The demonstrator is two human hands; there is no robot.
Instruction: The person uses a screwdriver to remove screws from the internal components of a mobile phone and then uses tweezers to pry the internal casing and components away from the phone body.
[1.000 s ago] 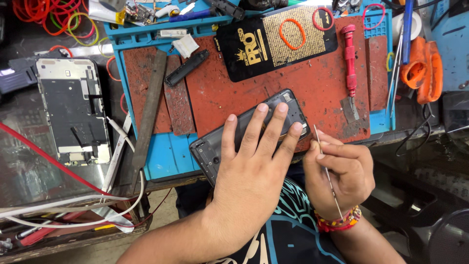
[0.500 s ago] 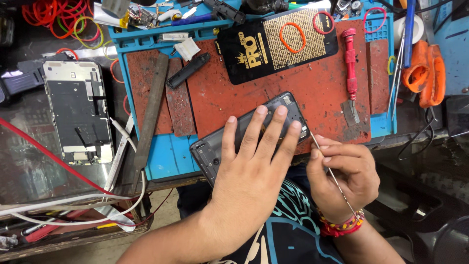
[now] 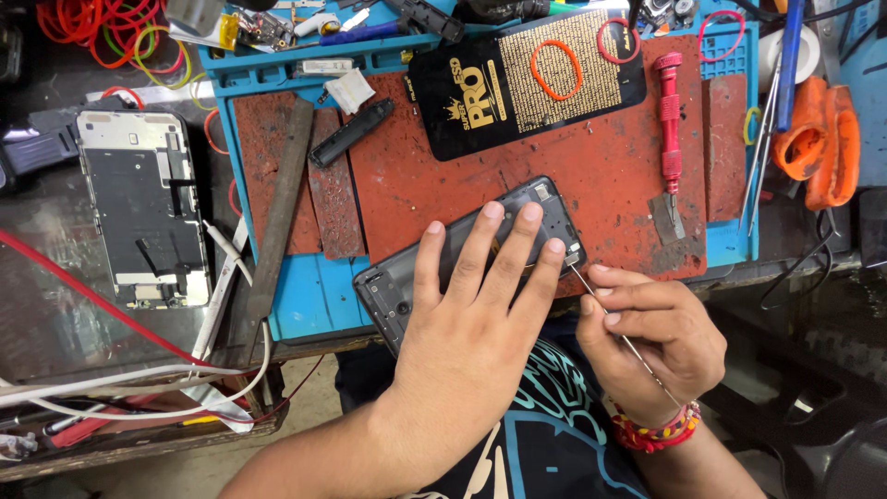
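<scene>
- A dark opened phone [image 3: 407,277] is laid slantwise on the red mat [image 3: 610,176], at the tabletop's near edge.
- It is pressed flat by the left hand [image 3: 471,314], fingers spread, nothing clasped.
- A thin metal probe [image 3: 621,334] is pinched in the right hand [image 3: 651,337], its tip touching the phone's corner.
- A red screwdriver [image 3: 669,111] lies well apart.

1. This is a phone repair workshop.
2. A blue repair mat [image 3: 305,296] with a worn red pad [image 3: 601,166] covers the surface.
3. An opened phone frame [image 3: 143,208], a red screwdriver [image 3: 669,120], tweezers [image 3: 762,148] and loose cables [image 3: 83,23] lie around.
</scene>
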